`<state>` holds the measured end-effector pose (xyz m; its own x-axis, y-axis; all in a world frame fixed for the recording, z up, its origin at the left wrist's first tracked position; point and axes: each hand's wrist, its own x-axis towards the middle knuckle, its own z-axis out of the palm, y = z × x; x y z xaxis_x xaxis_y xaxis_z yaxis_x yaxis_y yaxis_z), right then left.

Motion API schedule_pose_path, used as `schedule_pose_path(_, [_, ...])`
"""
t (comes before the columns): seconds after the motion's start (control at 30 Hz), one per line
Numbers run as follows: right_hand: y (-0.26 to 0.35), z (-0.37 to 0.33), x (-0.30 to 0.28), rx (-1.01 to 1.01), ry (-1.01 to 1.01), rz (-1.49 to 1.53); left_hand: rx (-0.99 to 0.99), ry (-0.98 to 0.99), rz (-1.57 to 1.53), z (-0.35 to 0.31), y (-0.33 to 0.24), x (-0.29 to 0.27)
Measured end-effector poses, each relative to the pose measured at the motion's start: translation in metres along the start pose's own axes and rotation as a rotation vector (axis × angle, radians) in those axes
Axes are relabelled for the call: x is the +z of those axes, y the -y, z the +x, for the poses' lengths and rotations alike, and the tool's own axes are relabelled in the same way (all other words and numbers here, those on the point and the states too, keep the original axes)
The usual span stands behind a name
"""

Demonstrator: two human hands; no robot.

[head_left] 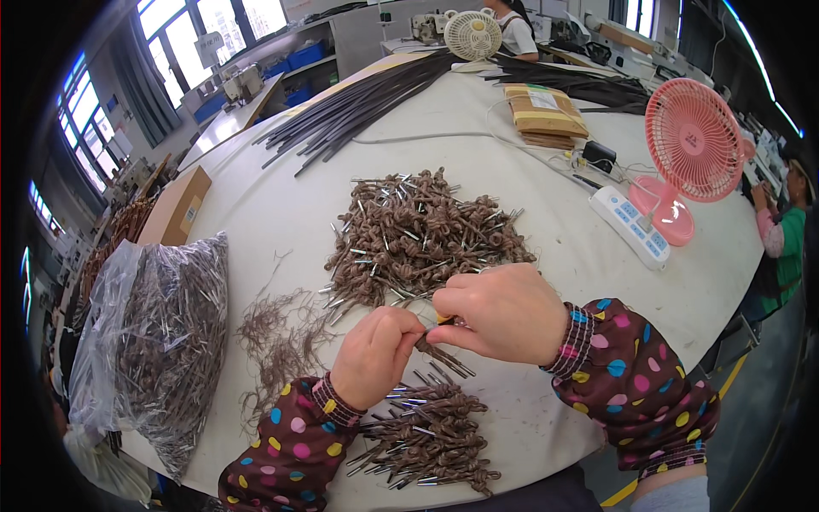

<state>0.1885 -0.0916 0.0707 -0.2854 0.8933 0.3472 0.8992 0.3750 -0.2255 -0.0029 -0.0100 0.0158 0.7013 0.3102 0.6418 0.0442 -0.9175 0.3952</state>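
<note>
In the middle of the table, my left hand and my right hand meet, fingers pinched together. Between them is a knotted brown cord, its metal-tipped ends pointing down toward me. A small yellow and dark object shows under my right fingers; its kind is mostly hidden. Just beyond my hands lies a large heap of knotted brown cords with silver tips. Nearer to me, below my hands, is a smaller pile of similar cords. Loose brown thread scraps lie left of my left hand.
A clear plastic bag full of cords stands at left, beside a cardboard box. At right are a pink fan, a white power strip and brown packets. Long dark strips lie at the back. Other people sit nearby.
</note>
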Motion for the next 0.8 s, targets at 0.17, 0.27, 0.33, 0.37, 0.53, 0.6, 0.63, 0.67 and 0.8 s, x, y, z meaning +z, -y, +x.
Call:
schedule_pose_path(0.17, [0.003, 0.0, 0.002, 0.029, 0.032, 0.043, -0.023, -0.031, 0.0, -0.002, 0.0, 0.002])
schedule_pose_path(0.27, [0.001, -0.004, 0.013, 0.081, 0.001, 0.134, -0.155, -0.066, -0.042, -0.005, -0.002, 0.001])
schedule_pose_path(0.33, [-0.006, -0.012, 0.025, 0.248, -0.082, 0.543, -0.226, -0.104, -0.076, -0.007, 0.0, 0.002])
schedule_pose_path(0.37, [-0.007, -0.015, 0.034, 0.24, -0.085, 0.541, -0.277, -0.146, -0.138, -0.008, 0.002, 0.004])
schedule_pose_path(0.53, [0.004, -0.023, 0.052, 0.38, -0.052, 1.042, -0.314, -0.228, -0.314, -0.005, -0.001, 0.007])
schedule_pose_path(0.6, [0.008, -0.022, 0.047, 0.441, -0.164, 0.916, -0.505, -0.338, -0.712, -0.002, -0.002, 0.006])
schedule_pose_path(0.63, [0.007, -0.022, 0.049, 0.437, -0.168, 0.912, -0.498, -0.338, -0.71, 0.0, -0.002, 0.005])
schedule_pose_path(0.67, [0.006, -0.023, 0.054, 0.45, -0.235, 0.895, -0.579, -0.232, -0.776, 0.0, -0.001, 0.003])
schedule_pose_path(0.8, [0.012, -0.022, 0.054, 0.521, -0.269, 1.011, -0.716, -0.007, -0.99, -0.001, -0.007, 0.005])
